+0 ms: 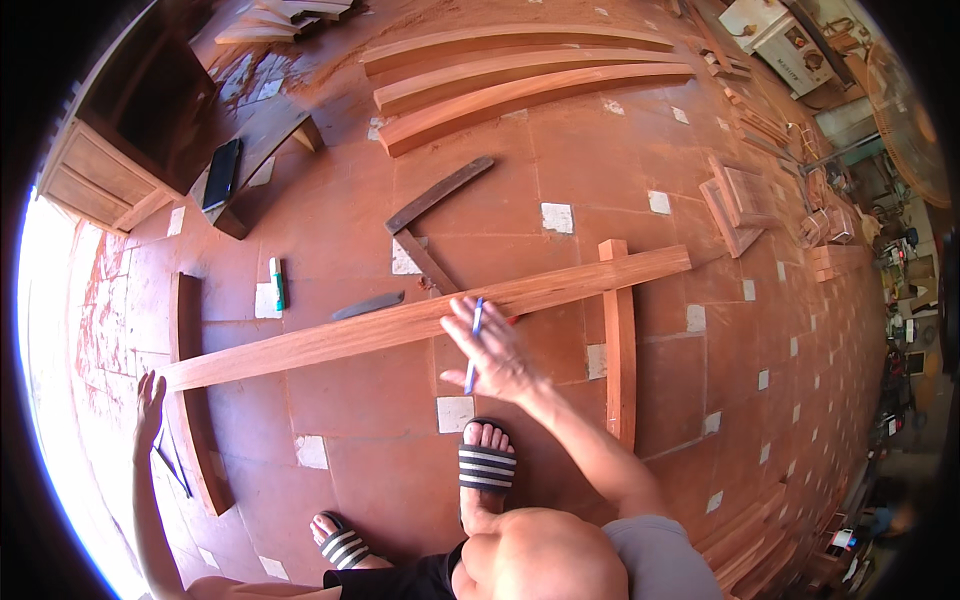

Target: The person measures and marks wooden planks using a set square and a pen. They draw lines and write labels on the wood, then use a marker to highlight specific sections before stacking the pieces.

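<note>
A long reddish wooden plank (400,325) lies across two wooden beams, a left beam (196,430) and a right beam (620,380). At the plank's left end is my left hand (150,405), fingers stretched upward with nothing visible in them. It is at or very near the end face; I cannot tell whether it touches. My right hand (492,358) is over the plank's near edge by the middle, fingers spread, with a blue and white pen (474,345) tucked among them. Beyond the plank lie a dark carpenter's square (435,198) and a grey flat tool (368,304), partly hidden by it.
A green and white marker (276,284) lies on the tiled floor. Far back are several long timbers (530,70). A phone (222,173) rests on a low bench (265,140) near a wooden cabinet (110,170). Wood pieces (740,200) and a fan (905,120) stand right.
</note>
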Demonstrator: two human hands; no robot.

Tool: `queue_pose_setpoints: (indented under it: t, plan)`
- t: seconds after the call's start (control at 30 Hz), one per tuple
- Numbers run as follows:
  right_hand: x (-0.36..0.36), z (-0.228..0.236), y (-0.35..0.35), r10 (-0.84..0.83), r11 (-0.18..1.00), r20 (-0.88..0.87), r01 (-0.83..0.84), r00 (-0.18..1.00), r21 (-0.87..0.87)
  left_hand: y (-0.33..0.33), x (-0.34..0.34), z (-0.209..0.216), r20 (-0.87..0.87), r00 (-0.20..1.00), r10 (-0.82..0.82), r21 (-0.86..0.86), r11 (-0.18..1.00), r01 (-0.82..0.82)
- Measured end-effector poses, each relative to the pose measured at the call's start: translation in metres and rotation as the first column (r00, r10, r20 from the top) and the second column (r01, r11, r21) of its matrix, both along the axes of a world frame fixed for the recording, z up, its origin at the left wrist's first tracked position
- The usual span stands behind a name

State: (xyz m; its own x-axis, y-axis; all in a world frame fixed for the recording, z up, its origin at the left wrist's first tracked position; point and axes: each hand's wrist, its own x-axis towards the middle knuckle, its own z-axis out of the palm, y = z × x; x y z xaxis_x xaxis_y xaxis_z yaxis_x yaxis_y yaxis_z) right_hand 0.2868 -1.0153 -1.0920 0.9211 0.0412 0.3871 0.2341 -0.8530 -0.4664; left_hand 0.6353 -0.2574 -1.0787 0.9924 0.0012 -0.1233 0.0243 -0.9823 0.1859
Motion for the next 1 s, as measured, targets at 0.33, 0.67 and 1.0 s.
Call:
queue_pose_setpoints:
  t: [0.33,0.67,1.0]
  plan:
    - [-0.021,0.042,-0.119,-0.456,0.89,-0.097,0.45,0.885,-0.08,-0.12,-0.043,0.045,-0.151,0.873,-0.464,0.111,0.869,0.481]
    - [-0.017,0.018,-0.119,-0.374,0.9,-0.167,0.313,0.912,-0.305,-0.328,-0.054,0.041,-0.305,0.547,-0.779,-0.161,0.608,0.777]
    - [-0.094,0.004,-0.069,-0.521,0.82,-0.029,0.491,0.853,-0.294,-0.344,-0.1,0.028,-0.282,0.568,-0.773,-0.078,0.608,0.79]
